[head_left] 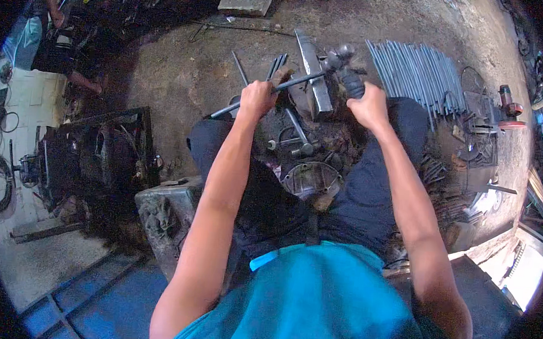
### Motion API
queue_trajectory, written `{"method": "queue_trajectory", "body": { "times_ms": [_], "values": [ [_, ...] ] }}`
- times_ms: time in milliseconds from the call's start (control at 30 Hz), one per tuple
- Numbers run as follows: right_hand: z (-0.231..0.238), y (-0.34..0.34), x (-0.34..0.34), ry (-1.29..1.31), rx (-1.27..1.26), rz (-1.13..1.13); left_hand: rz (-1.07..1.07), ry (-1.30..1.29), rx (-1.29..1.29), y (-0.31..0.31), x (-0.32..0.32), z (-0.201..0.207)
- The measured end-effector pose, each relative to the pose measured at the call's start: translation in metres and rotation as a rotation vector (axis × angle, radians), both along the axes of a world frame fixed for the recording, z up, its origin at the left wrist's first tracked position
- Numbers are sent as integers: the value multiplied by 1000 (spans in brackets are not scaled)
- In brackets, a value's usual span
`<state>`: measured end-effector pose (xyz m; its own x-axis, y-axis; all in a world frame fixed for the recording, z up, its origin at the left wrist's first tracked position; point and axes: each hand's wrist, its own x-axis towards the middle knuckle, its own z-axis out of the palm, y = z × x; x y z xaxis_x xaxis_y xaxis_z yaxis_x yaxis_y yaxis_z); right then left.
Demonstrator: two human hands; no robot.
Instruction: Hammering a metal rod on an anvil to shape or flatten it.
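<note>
My left hand [258,99] is wrapped around a long dark metal rod [297,82]. The rod slants up to the right, its far end lying over or against a pale flat steel bar [315,73] between my knees. In my right hand [370,106] is a hammer with a thick dark handle [353,83]; its rounded head [338,58] hangs just above the rod's end. Below the bar lie another hammer [298,126] and an open-ended wrench [272,145]. A round metal plate [312,179] sits closer to my lap.
Many grey rods [417,76] lie side by side at the right. A few more rods [278,65] rest ahead of my left hand. A grinder with a red disc [511,109] stands far right. Dark machinery [92,158] and another person [52,38] are at the left.
</note>
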<state>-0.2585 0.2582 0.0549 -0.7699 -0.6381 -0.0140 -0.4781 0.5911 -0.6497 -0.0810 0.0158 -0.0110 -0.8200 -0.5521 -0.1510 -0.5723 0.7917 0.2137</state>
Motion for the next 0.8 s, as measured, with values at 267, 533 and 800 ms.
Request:
{"method": "queue_trajectory", "body": {
  "times_ms": [267,533,800],
  "values": [
    [213,-45,-40,350,-539,68,-12,-14,22,-2,13,-5],
    [53,-65,-4,223,-703,-168,23,-37,77,-1,8,-4],
    [74,-39,-49,65,-128,-95,-40,46,50,11,7,4]
  ]
}}
